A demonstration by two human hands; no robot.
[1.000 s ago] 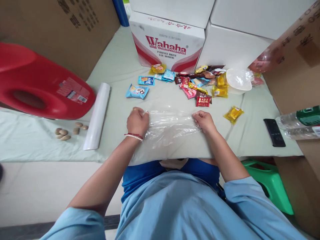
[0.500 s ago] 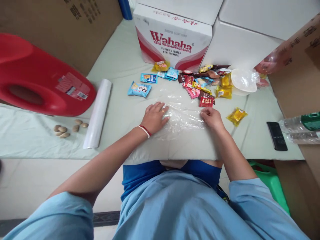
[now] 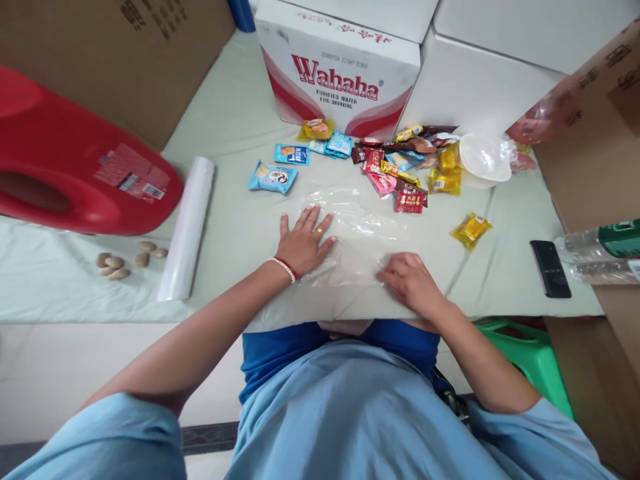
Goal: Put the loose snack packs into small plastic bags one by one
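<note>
A clear plastic bag lies spread on the table in front of me. My left hand rests flat on its left part, fingers spread, with a ring and a beaded bracelet showing. At the bag's lower right corner, the curled fingers of my right hand pinch the plastic edge. Just beyond the bag lie a red candy packet and a pink packet. A light blue snack packet sits past my left hand, and a yellow packet lies to the right.
A Wahaha carton stands behind heaped snacks, beside a white bowl. Leftward are a plastic roll, several stones and a red jug. A black phone and bottles lie on the right.
My right hand has moved toward me and left, from the bag's right side to its lower right corner. My left hand's fingers are spread wider, and the bag lies flatter.
</note>
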